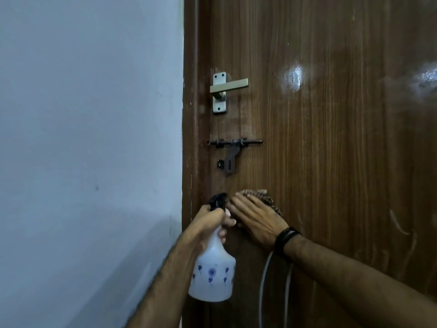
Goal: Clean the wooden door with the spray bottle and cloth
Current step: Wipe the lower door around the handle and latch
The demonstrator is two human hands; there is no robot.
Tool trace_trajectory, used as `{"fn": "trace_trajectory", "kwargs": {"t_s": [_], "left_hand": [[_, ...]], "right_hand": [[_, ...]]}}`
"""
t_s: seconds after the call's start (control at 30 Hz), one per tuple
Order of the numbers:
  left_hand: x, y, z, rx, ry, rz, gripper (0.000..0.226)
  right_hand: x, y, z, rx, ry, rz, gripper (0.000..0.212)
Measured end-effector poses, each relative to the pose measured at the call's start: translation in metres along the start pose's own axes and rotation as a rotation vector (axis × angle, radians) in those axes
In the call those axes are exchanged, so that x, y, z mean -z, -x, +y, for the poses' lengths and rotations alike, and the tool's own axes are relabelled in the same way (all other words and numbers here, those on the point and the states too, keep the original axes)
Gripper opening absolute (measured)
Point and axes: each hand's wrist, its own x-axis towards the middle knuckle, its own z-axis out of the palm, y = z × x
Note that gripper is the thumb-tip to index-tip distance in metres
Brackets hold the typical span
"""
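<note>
Below the latch [233, 150], flat right hand [256, 221] presses nubby cloth [264, 197]; left hand [210, 223] grips plastic bottle [212, 273].

Worn on the head, close to the wooden door [331, 162], facing it slightly downward; handle [227, 89] above centre, wall [82, 138] filling the left half.

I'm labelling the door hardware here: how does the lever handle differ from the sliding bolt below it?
The lever handle is pale, silvery metal; the sliding bolt is dark, almost black. The handle has a broad flat bar on an upright plate with visible screws; the bolt is a thin rod in small brackets, with a hasp hanging down. The handle sits higher. Both are mounted near the left edge of the wooden door and run horizontally.
</note>
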Motion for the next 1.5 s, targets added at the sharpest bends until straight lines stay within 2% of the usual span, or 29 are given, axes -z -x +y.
{"fn": "trace_trajectory", "kwargs": {"t_s": [0.1,0.2,0.27,0.37,0.47,0.53,0.67,0.87,0.93,1.07,1.13,1.27,1.37,1.5], "left_hand": [[0.006,-0.005,-0.005,0.011,-0.032,0.024,0.016],[0.014,-0.01,-0.01,0.022,-0.042,0.068,0.018],[0.018,-0.012,-0.014,0.023,-0.035,0.081,0.018],[0.023,-0.016,-0.017,0.012,-0.017,0.1,0.019],[0.026,-0.024,-0.02,-0.005,0.01,0.122,0.038],[0.025,-0.028,-0.019,-0.027,0.021,0.124,0.039],[0.024,-0.035,-0.019,-0.05,0.047,0.114,0.022],[0.028,-0.046,-0.021,-0.044,0.036,0.14,0.026],[0.029,-0.047,-0.022,-0.034,0.029,0.138,0.019],[0.027,-0.042,-0.024,-0.017,0.019,0.117,0.019],[0.029,-0.042,-0.023,-0.033,0.04,0.108,0.019],[0.033,-0.044,-0.021,-0.061,0.062,0.126,0.019],[0.04,-0.043,-0.019,-0.066,0.072,0.139,0.022],[0.046,-0.041,-0.02,-0.051,0.026,0.094,0.03]], "right_hand": [[0.011,-0.039,0.034,-0.191,-0.078,0.019,0.053],[0.011,-0.052,0.038,-0.25,-0.127,0.042,0.054],[0.006,-0.048,0.027,-0.249,-0.15,0.06,0.054],[-0.007,-0.027,0.003,-0.115,-0.123,0.083,0.055],[-0.017,-0.01,-0.016,-0.015,-0.139,0.14,0.051],[-0.017,-0.013,-0.017,-0.027,-0.153,0.181,0.048],[-0.012,-0.051,0.002,-0.164,-0.172,0.291,0.049],[-0.005,-0.069,-0.003,-0.291,-0.306,0.455,0.035],[-0.006,-0.062,-0.01,-0.288,-0.322,0.451,0.033],[-0.013,-0.035,-0.029,-0.114,-0.332,0.411,0.034],[-0.008,-0.04,-0.023,-0.146,-0.35,0.422,0.038],[0.012,-0.079,-0.002,-0.393,-0.386,0.469,0.027],[0.014,-0.089,0.0,-0.393,-0.395,0.463,0.026],[0.003,-0.058,-0.027,-0.266,-0.428,0.395,0.041]]}}
